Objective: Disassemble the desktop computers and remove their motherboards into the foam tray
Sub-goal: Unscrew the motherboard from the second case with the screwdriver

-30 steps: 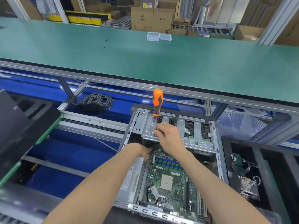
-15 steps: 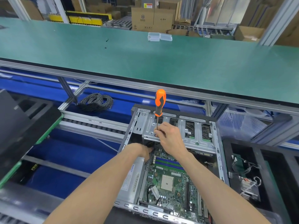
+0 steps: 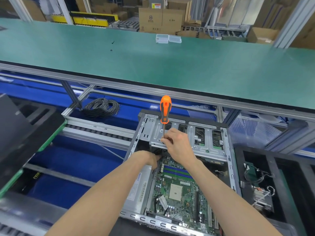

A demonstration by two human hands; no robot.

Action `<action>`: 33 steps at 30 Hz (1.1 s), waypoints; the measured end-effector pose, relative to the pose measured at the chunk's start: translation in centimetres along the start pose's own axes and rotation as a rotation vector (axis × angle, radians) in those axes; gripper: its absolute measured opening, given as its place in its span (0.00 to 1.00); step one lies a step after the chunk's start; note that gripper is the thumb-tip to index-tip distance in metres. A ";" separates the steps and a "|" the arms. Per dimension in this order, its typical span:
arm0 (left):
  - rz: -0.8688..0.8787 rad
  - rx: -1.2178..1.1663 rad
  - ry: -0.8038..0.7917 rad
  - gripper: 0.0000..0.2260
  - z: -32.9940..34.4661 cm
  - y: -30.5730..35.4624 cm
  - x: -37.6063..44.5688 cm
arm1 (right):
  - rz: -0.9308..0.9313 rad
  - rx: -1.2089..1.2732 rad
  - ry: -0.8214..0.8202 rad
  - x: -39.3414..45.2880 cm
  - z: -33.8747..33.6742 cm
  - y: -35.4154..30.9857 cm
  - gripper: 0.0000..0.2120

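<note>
1. The open grey metal desktop computer case (image 3: pixel 226 150) lies low and centre-right in the frame with its side panel off, so the opening-up looks done
2. The green motherboard (image 3: pixel 177 193) sits flat inside the case at lower centre, so by my reading it is not out yet
3. The right hand (image 3: pixel 179 147) pinches the thin steel shaft of the orange-and-black-handled screwdriver (image 3: pixel 165 109), which stands nearly upright with its tip at the silver drive cage (image 3: pixel 201 143) at centre frame
4. The left hand (image 3: pixel 150 159) reaches in under the cage edge; its fingers are hidden in there, so I cannot tell how they lie
5. Right of the case, a black tray (image 3: pixel 279 198) holds loose wired parts
6. Left to do, as I judge it: free the board and lift it into the foam tray
</note>
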State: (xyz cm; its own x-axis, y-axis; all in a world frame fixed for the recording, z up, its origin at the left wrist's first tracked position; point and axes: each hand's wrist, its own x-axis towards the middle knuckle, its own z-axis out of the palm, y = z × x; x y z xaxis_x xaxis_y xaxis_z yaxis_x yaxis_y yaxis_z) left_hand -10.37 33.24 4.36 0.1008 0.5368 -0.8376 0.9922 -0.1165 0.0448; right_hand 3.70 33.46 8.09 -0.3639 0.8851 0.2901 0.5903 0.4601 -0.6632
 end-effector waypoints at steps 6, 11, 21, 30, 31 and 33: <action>0.030 -0.084 0.131 0.31 0.0 0.1 -0.3 | 0.005 -0.048 0.006 -0.1 0.0 0.3 0.09; 0.118 -0.293 0.375 0.10 0.1 -0.2 -1.5 | -0.005 -0.091 -0.010 0.1 0.1 0.1 0.09; 0.223 -0.359 0.818 0.12 -0.4 -0.1 -8.5 | 0.019 -0.111 -0.040 0.1 -0.1 -0.2 0.09; 0.707 -1.205 1.336 0.19 -5.9 4.0 -13.7 | 0.062 -0.100 -0.051 0.1 0.0 -0.5 0.12; 0.690 -1.171 1.363 0.13 -6.5 4.6 -13.7 | 0.052 -0.104 -0.044 0.0 0.0 -0.5 0.12; 0.666 -1.199 1.369 0.13 -7.5 5.4 -13.4 | 0.036 -0.118 -0.031 -0.2 0.1 -0.5 0.12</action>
State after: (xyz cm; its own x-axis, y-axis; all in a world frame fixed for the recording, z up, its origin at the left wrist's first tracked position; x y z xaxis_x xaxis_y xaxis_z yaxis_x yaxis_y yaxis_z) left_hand -5.78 31.65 19.93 -0.1849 0.9110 0.3687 0.2427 -0.3212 0.9154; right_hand 3.39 33.05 8.29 -0.3618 0.8997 0.2444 0.6837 0.4343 -0.5865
